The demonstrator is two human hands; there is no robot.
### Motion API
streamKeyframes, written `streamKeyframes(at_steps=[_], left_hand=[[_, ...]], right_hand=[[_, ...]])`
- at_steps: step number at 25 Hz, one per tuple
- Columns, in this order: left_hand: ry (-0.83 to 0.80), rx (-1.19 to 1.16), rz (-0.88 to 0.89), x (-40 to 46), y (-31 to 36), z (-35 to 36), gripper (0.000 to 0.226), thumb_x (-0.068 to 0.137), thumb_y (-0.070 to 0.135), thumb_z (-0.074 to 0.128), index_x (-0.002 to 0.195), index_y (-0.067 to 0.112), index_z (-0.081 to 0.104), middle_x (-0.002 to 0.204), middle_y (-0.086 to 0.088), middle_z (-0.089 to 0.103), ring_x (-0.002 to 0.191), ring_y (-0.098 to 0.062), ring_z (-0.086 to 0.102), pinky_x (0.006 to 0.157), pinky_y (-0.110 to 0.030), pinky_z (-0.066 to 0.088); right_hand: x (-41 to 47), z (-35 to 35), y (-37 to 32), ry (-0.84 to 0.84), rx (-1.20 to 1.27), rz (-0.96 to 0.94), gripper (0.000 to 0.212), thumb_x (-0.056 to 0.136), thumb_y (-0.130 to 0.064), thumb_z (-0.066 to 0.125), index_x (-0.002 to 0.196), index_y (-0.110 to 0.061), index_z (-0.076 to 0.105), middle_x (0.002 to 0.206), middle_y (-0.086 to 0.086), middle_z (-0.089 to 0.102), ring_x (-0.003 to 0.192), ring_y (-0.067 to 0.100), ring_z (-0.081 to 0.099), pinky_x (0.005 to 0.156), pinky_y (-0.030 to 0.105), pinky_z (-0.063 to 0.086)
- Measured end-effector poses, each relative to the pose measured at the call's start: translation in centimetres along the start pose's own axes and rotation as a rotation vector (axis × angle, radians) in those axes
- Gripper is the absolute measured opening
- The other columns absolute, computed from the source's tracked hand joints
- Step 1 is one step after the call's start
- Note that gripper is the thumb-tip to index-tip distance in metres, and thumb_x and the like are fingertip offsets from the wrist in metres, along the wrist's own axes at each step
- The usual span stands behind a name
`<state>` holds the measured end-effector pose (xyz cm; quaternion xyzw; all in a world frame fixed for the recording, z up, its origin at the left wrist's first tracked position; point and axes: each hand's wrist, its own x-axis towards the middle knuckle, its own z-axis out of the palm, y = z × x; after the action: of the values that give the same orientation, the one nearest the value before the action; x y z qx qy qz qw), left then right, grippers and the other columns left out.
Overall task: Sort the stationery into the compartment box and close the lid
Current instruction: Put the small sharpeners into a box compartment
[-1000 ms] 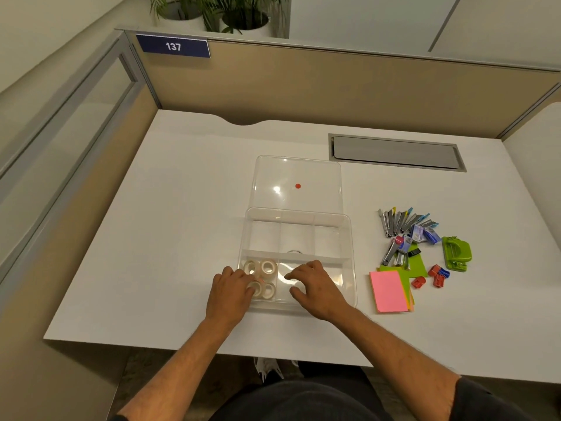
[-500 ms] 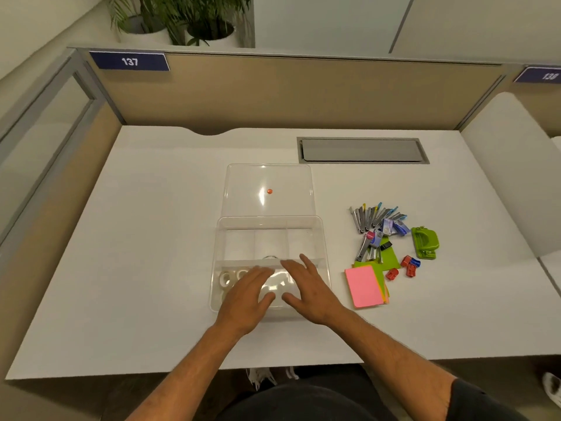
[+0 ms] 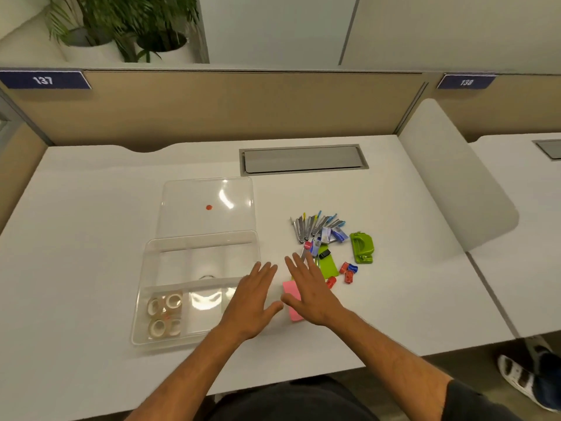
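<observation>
While the tape rolls [image 3: 164, 314] lay in the box's [image 3: 145, 262] lower-left compartment, both hands [image 3: 255, 294] [image 3: 309, 288] hovered flat and empty at frame centre near the pink notes [image 3: 290, 294], probably next to be pinched up.

A clear box [image 3: 198, 262] lies open, lid [image 3: 209, 205] laid flat behind; tape rolls [image 3: 165, 314] are held in its near-left compartment. Loose stationery [image 3: 324, 238] is piled to its right.
</observation>
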<state>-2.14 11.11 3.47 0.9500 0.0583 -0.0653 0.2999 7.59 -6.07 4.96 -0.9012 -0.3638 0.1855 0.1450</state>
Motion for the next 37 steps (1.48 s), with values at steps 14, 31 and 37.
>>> streamKeyframes(at_steps=[14, 31, 37], left_hand=[[-0.204, 0.15, 0.052, 8.1, 8.8, 6.9, 0.092, 0.089, 0.042, 0.065, 0.157, 0.024, 0.006, 0.166, 0.003, 0.005, 0.152, -0.016, -0.005, 0.121, -0.04, 0.004], [-0.273, 0.543, 0.109, 13.1, 10.4, 10.6, 0.061, 0.088, 0.017, 0.068, 0.144, 0.022, 0.043, 0.153, -0.007, 0.038, 0.149, -0.031, 0.017, 0.119, -0.053, 0.011], [-0.234, 0.562, 0.136, 13.2, 10.5, 10.5, 0.049, 0.086, 0.025, 0.072, 0.131, 0.02, 0.054, 0.14, -0.004, 0.05, 0.144, -0.029, 0.027, 0.12, -0.051, 0.015]], right_hand=[[-3.5, -1.7, 13.4, -0.115, -0.141, 0.128, 0.087, 0.097, -0.057, 0.039, 0.153, -0.021, -0.018, 0.161, 0.006, -0.024, 0.145, 0.03, -0.031, 0.122, 0.048, -0.004], [-1.2, -2.5, 19.7, -0.063, -0.206, 0.224, 0.063, 0.099, -0.027, 0.05, 0.154, -0.018, 0.021, 0.156, 0.006, 0.032, 0.141, 0.028, 0.028, 0.11, 0.04, 0.033], [-0.5, -2.0, 20.2, -0.043, -0.281, 0.175, 0.05, 0.098, -0.013, 0.05, 0.147, -0.018, 0.039, 0.139, 0.004, 0.052, 0.123, 0.026, 0.043, 0.098, 0.036, 0.039]])
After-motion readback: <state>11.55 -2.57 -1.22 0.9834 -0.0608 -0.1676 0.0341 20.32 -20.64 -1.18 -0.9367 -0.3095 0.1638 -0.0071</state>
